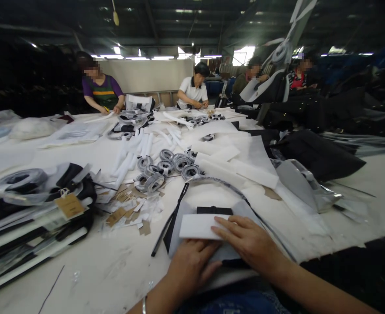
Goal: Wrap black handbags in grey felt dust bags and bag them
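A bag (pixel 182 213) with pale wrapping and dark edges lies in front of me, its long strap (pixel 218 181) looping up behind it. Over its front is a white foam sheet (pixel 195 226), below a black tab (pixel 214 210). My right hand (pixel 249 242) grips the sheet's right end, fingers across its top face. From below, my left hand (pixel 192 264) is at the sheet's lower edge, closed with its fingertips partly hidden under the foam. A black strap end (pixel 169 222) hangs along the bag's left side.
Coiled wrapped straps (pixel 164 168) and brown tags (pixel 127 207) lie beyond the bag. Stacked bags (pixel 35 218) fill the left, foam sheets (pixel 245 170) the right. Several co-workers stand across the table, one in a white shirt (pixel 192 89). A wrapped bag (pixel 271 85) hangs at upper right.
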A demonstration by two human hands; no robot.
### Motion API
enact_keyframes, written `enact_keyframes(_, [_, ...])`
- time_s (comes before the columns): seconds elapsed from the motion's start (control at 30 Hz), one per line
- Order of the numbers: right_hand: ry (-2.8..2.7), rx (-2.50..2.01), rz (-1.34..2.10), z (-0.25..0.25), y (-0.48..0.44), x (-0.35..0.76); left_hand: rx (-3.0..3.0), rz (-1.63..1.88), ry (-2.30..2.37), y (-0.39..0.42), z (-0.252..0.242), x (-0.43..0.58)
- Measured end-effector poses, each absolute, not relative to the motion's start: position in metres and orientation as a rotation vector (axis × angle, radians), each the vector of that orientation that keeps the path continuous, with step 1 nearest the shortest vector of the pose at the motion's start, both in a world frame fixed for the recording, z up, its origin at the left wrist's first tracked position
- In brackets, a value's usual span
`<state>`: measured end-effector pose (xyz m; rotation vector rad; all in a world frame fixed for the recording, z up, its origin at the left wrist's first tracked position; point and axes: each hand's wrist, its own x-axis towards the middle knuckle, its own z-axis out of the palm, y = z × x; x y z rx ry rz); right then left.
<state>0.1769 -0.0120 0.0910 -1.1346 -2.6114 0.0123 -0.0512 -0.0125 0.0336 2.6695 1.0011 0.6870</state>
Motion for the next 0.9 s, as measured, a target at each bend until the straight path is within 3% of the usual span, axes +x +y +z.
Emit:
enact_keyframes(0.13, [-2.699,-1.104,0.112,0.064,-0.017,0.182,2.642,0.683,1.025,-0.016,0.025,-0.051])
enact_keyframes(0.47, [-2.798,-0.984,0.365,0.057,-0.018,0.192,2.695,0.798,0.972,-0.024,0.01,-0.054])
enact_keyframes(0.77, [-2.664,-1.046,0.503,0.06,-0.028,0.192,2.683,1.131,0.707,-0.03,0.062,-0.067])
enact_keyframes(0.9, [-2.608,-1.072,0.568,0.051,-0.028,0.193,2.824,0.811,0.843,-0.021,0.063,-0.05])
